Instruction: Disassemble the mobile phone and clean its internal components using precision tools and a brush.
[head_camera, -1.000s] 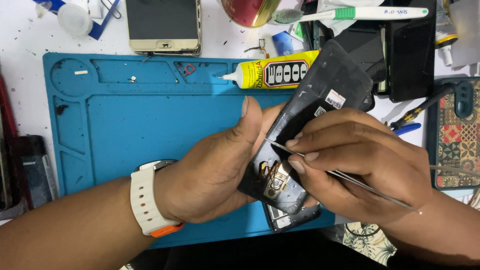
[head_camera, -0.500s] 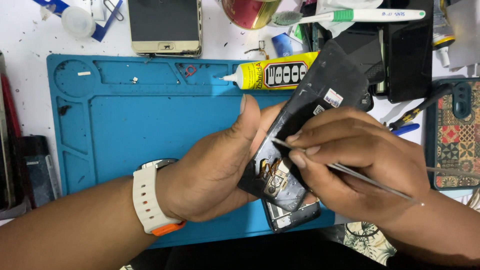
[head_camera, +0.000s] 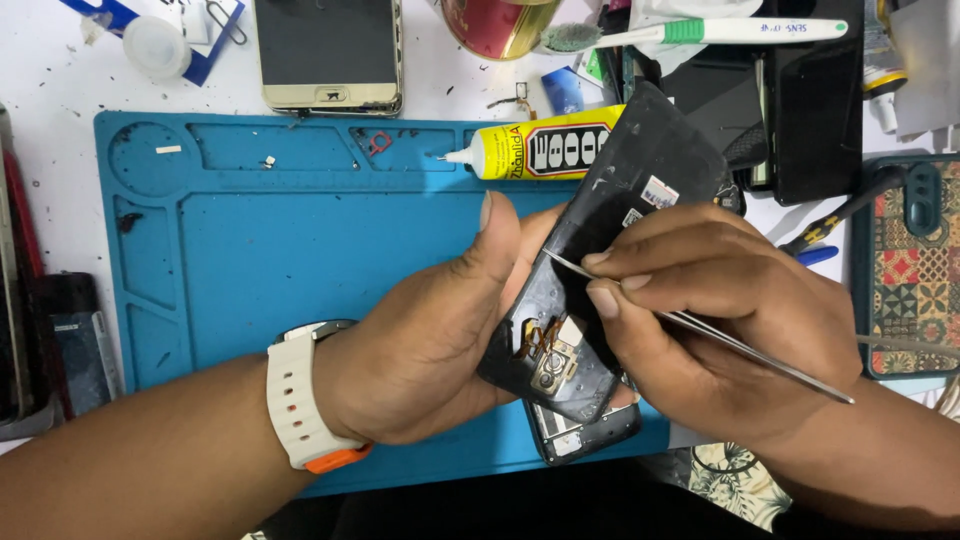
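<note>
My left hand (head_camera: 440, 330), with a white watch on the wrist, grips an opened black phone (head_camera: 610, 215) from its left side, thumb up along the edge. The phone is tilted, its back cover lifted off the frame, with orange flex cable and small parts showing near the lower end (head_camera: 550, 350). My right hand (head_camera: 720, 300) pinches thin metal tweezers (head_camera: 740, 345); their tips rest on the phone's inner surface near my left thumb. Both hands hover over the blue work mat (head_camera: 280, 250).
A yellow glue tube (head_camera: 545, 150) lies at the mat's far edge. Beyond it are a gold phone (head_camera: 328, 55), a toothbrush (head_camera: 720, 32), a red-gold cup and dark phone parts. A patterned phone case (head_camera: 910, 260) lies right; dark devices lie left.
The hands and phone stay almost in place. The tweezers' tips have shifted slightly along the phone's inner surface.
</note>
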